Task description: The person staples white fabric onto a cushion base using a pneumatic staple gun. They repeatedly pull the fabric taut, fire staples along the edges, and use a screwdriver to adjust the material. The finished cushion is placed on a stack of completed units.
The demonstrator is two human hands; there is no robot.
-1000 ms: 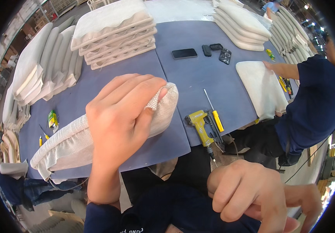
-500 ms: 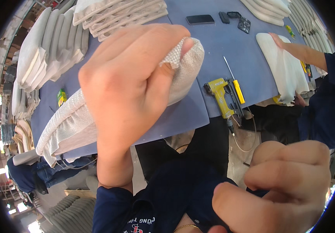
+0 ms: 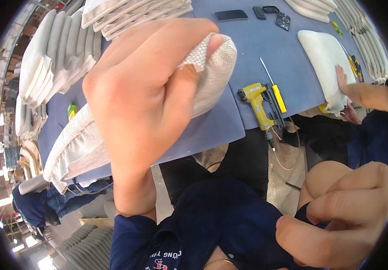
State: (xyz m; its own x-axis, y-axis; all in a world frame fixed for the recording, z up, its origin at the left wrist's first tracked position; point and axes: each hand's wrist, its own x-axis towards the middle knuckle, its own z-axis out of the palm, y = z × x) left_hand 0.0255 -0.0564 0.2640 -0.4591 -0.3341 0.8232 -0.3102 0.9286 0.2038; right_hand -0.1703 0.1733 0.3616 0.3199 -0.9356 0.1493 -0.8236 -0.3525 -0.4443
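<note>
My left hand [image 3: 135, 94] is closed on the edge of a cushion [image 3: 74, 144] in pale woven fabric, pinching a folded flap of the cloth between thumb and fingers. The cushion lies on its side at the near table edge, and the hand covers its middle. My right hand [image 3: 347, 211] is raised close to the camera at the lower right, fingers curled in. Whatever it may hold is hidden. A yellow staple gun [image 3: 259, 105] with an air hose rests at the table edge, beside a yellow-handled screwdriver [image 3: 278, 99].
A phone [image 3: 231, 15] and small black items [image 3: 283, 20] lie at the back of the blue-grey table [image 3: 266, 49]. Stacked cushions [image 3: 59, 49] stand at the left, with more [image 3: 137, 13] behind. A co-worker's hand [image 3: 341, 78] presses on another cushion [image 3: 322, 58] at right.
My right hand has shifted a little to the right, its fingers still curled. My left hand keeps its pinch on the fabric. The co-worker's hand has moved nearer down their cushion.
</note>
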